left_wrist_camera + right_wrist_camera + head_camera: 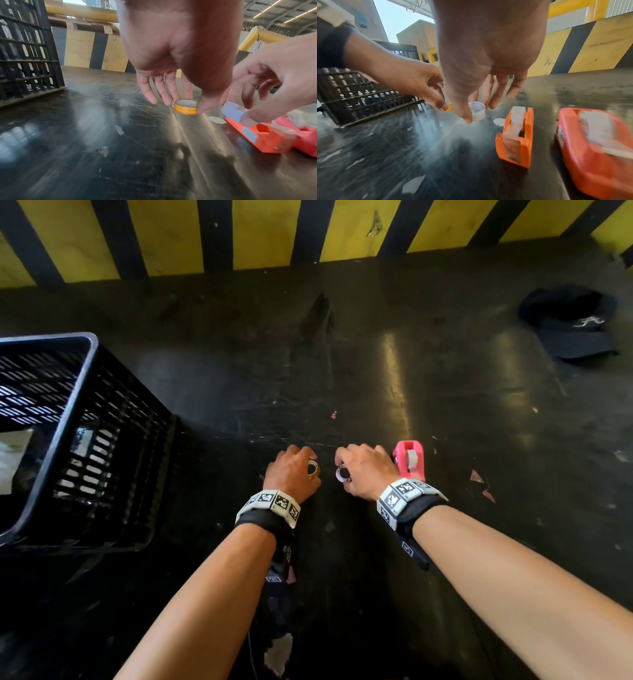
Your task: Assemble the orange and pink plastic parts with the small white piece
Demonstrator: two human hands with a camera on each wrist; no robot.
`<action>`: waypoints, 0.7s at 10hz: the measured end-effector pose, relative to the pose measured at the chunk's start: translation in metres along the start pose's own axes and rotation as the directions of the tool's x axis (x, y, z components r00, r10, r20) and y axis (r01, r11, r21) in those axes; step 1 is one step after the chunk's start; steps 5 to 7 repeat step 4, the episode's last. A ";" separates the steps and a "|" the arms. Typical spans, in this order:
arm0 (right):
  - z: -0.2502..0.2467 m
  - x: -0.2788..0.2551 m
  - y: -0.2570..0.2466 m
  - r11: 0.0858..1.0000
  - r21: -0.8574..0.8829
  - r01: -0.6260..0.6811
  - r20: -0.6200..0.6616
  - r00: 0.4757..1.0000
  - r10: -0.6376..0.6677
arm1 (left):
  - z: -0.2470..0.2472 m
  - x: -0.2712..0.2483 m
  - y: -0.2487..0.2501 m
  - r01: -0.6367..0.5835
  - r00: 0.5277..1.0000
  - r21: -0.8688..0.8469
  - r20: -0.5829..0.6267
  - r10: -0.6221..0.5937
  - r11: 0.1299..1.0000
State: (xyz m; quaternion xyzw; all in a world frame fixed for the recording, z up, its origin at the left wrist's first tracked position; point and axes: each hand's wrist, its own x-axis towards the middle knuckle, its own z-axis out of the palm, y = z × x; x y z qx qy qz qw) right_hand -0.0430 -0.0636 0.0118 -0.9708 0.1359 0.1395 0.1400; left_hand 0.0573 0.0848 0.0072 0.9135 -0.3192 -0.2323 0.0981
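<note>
Both hands low over the dark table, each on a small ring.

Left hand (173, 56) pinches an orange ring (185, 107) between thumb and fingers, on the table (102, 135). Right hand (486, 54) grips a white ring (477, 111) at its fingertips; orange part (516, 138) and pink part (597, 148) lie just beside it, right.
</note>
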 end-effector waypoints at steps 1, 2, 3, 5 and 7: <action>0.001 0.020 -0.002 0.996 -0.073 -0.043 0.020 0.999 0.045 | -0.001 0.014 -0.003 0.013 1.000 0.015 0.023 -0.014 1.000; 0.010 0.034 -0.002 0.993 -0.095 -0.065 0.034 0.997 0.068 | 0.003 0.024 -0.007 0.018 0.999 0.011 0.039 -0.018 1.000; 0.018 0.043 -0.001 0.993 -0.096 -0.062 0.039 0.997 0.066 | 0.008 0.034 -0.013 0.001 0.999 0.004 0.054 -0.002 1.000; 0.020 0.049 0.001 0.998 -0.034 -0.052 0.047 0.997 0.053 | 0.013 0.039 -0.019 0.014 0.999 -0.005 0.053 -0.014 1.000; 0.020 0.049 0.001 0.998 -0.034 -0.052 0.047 0.997 0.053 | 0.013 0.039 -0.019 0.014 0.999 -0.005 0.053 -0.014 1.000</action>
